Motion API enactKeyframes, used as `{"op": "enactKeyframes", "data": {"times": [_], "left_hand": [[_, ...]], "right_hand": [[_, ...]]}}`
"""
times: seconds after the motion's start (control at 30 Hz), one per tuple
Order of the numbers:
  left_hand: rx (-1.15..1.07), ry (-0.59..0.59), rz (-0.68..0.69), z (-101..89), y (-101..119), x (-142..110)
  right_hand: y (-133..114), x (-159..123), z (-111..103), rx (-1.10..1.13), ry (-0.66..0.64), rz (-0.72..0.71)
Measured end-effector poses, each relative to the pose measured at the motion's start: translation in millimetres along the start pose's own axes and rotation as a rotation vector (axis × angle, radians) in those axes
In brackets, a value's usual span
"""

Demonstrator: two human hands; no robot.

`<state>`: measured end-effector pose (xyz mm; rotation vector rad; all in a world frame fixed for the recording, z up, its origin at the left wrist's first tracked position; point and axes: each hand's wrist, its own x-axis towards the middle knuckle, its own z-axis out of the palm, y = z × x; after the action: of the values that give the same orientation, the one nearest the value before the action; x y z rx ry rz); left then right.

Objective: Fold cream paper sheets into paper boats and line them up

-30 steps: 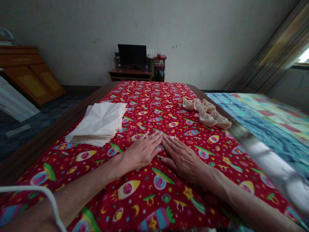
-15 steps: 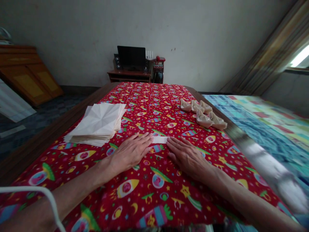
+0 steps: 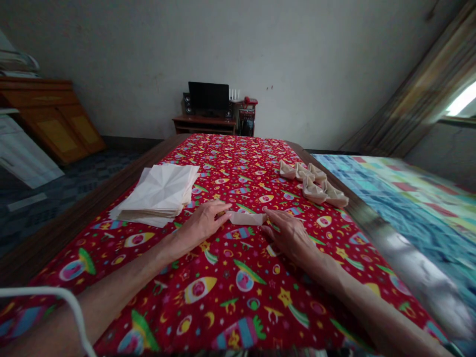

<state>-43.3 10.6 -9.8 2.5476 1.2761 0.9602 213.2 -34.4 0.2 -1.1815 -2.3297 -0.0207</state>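
A narrow folded strip of pale paper (image 3: 246, 218) lies on the red patterned tablecloth (image 3: 238, 282). My left hand (image 3: 203, 224) pinches the strip's left end between thumb and fingers. My right hand (image 3: 288, 233) holds its right end, fingers curled over it. A stack of creased white paper sheets (image 3: 159, 192) rests to the left of my left hand. Several folded paper boats (image 3: 314, 182) sit in a cluster at the right, beyond my right hand.
The table's dark wooden edge (image 3: 70, 223) runs along the left. A bed with a blue patchwork cover (image 3: 409, 198) lies close on the right. A desk with a monitor (image 3: 208, 97) stands at the far wall. A white cable (image 3: 55, 302) crosses my left forearm.
My hands, flat and pressed together over the paper, have slid apart to its two ends and closed on them. The strip now shows between them. The view has tilted slightly.
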Motion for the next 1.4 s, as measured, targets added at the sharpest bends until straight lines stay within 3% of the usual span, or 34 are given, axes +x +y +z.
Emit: {"op": "enactKeyframes", "data": {"times": [0.23, 0.37, 0.57, 0.83, 0.97, 1.07, 1.23, 1.4], "left_hand": [[-0.172, -0.014, -0.177, -13.6, 6.1, -3.6], [-0.258, 0.022, -0.215, -9.2, 12.9, -5.1], [-0.275, 0.041, -0.112, 0.0, 24.6, 0.2], [-0.319, 0.004, -0.152, 2.3, 15.6, 9.1], [-0.320, -0.027, -0.170, 4.6, 16.1, 18.8], [-0.338, -0.038, -0.151, 5.7, 15.9, 25.4], [-0.411, -0.076, -0.131, 10.0, 11.2, 30.4], [-0.550, 0.001, -0.274, 19.1, 16.0, 27.3]], "right_hand": [[9.9, 5.1, 1.1, 0.043, -0.016, 0.114], [6.2, 6.4, 0.5, 0.067, 0.017, 0.052], [-9.9, 8.3, -2.4, 0.020, 0.023, -0.059], [-15.6, 24.3, -2.7, 0.165, 0.003, 0.236], [-5.5, 45.6, 2.6, 0.187, -0.186, 0.403], [3.0, 56.1, 3.5, 0.271, -0.260, 0.498], [12.0, 55.9, 5.0, 0.387, -0.312, 0.387], [6.9, 50.8, 7.7, 0.300, -0.163, 0.389]]}}
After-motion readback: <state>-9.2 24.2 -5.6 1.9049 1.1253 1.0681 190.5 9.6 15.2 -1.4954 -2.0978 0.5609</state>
